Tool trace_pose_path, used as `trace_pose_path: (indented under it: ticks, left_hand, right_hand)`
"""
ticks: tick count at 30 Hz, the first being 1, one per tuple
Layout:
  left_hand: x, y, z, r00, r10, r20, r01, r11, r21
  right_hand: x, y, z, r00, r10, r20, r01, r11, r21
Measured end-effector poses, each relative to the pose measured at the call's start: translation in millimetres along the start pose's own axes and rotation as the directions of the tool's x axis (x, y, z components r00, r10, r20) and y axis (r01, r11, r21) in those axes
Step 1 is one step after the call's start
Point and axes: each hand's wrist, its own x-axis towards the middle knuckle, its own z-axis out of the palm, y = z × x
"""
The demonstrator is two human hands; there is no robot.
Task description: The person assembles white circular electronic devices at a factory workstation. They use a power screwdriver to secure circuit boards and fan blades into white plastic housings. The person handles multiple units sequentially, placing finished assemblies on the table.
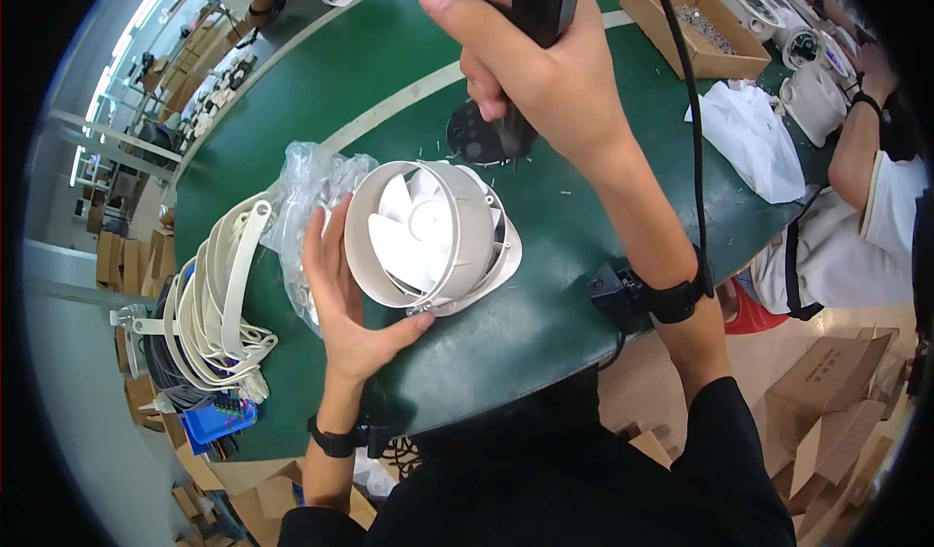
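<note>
A white round fan housing (pixel 467 226) rests on the green table, with a white bladed fan (pixel 413 226) inside its ring. My left hand (pixel 345 304) grips the housing from its left side, fingers along the ring and thumb at the lower rim. Above the table, my right hand (pixel 555 80) is wrapped around a black electric screwdriver (pixel 530 2) with orange trim. Its tip points down beyond the housing, apart from it. Behind that tip lies a black round plate (pixel 474 134) with small screws scattered around it.
Clear plastic bags (pixel 309 187) lie left of the housing. Curved white handles (pixel 219 284) are stacked further left, near a blue tray (pixel 219 421). A cardboard box of screws (pixel 696 27) and a white cloth (pixel 747 139) lie right. A black cord (pixel 693 109) hangs beside my right arm. Co-workers sit nearby.
</note>
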Motion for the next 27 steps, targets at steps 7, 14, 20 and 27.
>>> trace_pose_path:
  ticks: [7, 14, 20, 27]
  left_hand:
    - [21.9, 20.3, -1.5, 0.975, -0.083, 0.206, -0.011, 0.907, 0.42]
    - [-13.1, -9.2, -3.5, 0.958, -0.238, 0.16, 0.224, 0.969, 0.105]
    - [-4.0, -21.4, 9.3, 0.984, -0.152, 0.094, 0.12, 0.95, 0.287]
    - [34.8, -3.3, 17.2, 0.985, -0.164, -0.044, 0.157, 0.978, -0.136]
  right_hand:
    - [-8.6, -15.2, 4.2, 0.998, 0.056, -0.008, -0.055, 0.995, 0.083]
    - [-2.8, -6.4, -3.7, 0.994, 0.026, -0.106, -0.025, 1.0, 0.012]
    - [-0.4, -7.9, -3.2, 0.996, 0.078, -0.033, -0.075, 0.992, 0.1]
    - [-56.9, -64.1, -30.7, 0.999, -0.021, 0.037, 0.03, 0.962, -0.272]
